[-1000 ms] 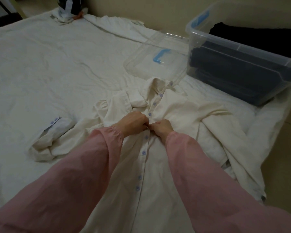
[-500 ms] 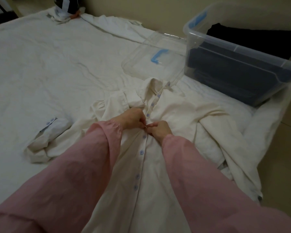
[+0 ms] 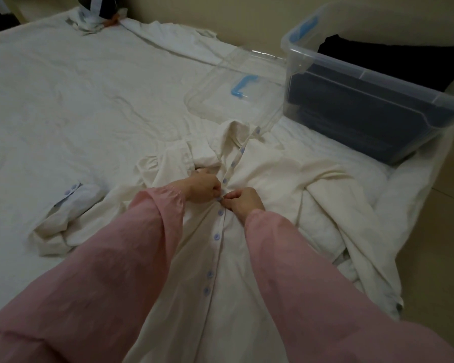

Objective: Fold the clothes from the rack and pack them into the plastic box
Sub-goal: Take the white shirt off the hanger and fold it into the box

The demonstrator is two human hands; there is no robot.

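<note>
head view, findings by size.

bed (image 3: 63,106): covered by a white sheet and carries all the items.

plastic box (image 3: 378,74): stands open at the far right edge of the bed. dark folded clothes (image 3: 364,106) lie inside, so it is judged part-packed.

white shirt (image 3: 273,179): lies front-up on the bed, near the box but outside it. its sleeves sprawl crumpled to either side, and it is not yet folded.

lid (image 3: 220,100): clear, lies flat on the bed just beyond the collar, beside the box.

left grip (image 3: 205,188) and right grip (image 3: 243,201): both are clamped on the shirt's front placket at mid-chest. the fingers are curled and pinch the cloth at a pale blue button (image 3: 220,199).

assessment: buttoning is in hand. the buttons below look fastened, while the state of those toward the collar cannot be told. folding and boxing of this shirt remain. the rack is out of view, so how many garments are left is unknown.
</note>
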